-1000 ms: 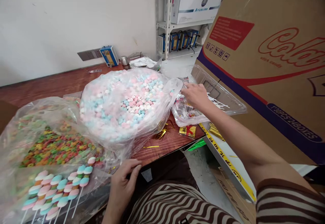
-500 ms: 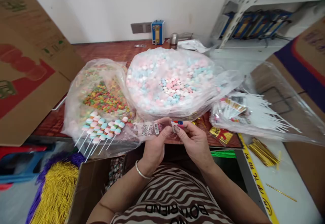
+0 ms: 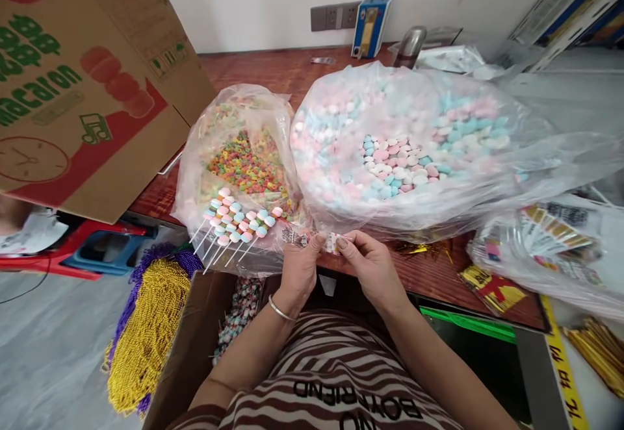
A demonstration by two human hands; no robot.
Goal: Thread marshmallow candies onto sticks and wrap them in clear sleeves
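A small clear plastic bag [image 3: 293, 235] with printed text is stretched between my hands over the table's front edge. My left hand [image 3: 303, 267], with a bangle on its wrist, pinches it between thumb and fingers. My right hand [image 3: 373, 267] grips its other end the same way, thumb on top. Just left of the hands, marshmallow skewers [image 3: 234, 222] on white sticks lie in rows on the plastic. Behind them sits a clear bag of small colourful ring candies [image 3: 248, 164]. A larger bag of pink, white and blue marshmallows [image 3: 394, 164] stands behind my hands.
A cardboard box [image 3: 102, 92] leans in at the left. Below it hang gold and purple bead strings [image 3: 151, 332]. An open carton [image 3: 195, 326] with wrapped sweets stands by my left arm. Sachets in plastic [image 3: 550, 235] and gold twist ties [image 3: 597, 352] lie at the right.
The view has turned left, so the table's things sit further right and more of the cardboard box shows. Both hands still pinch the plastic bag, whose printed end now slants differently.
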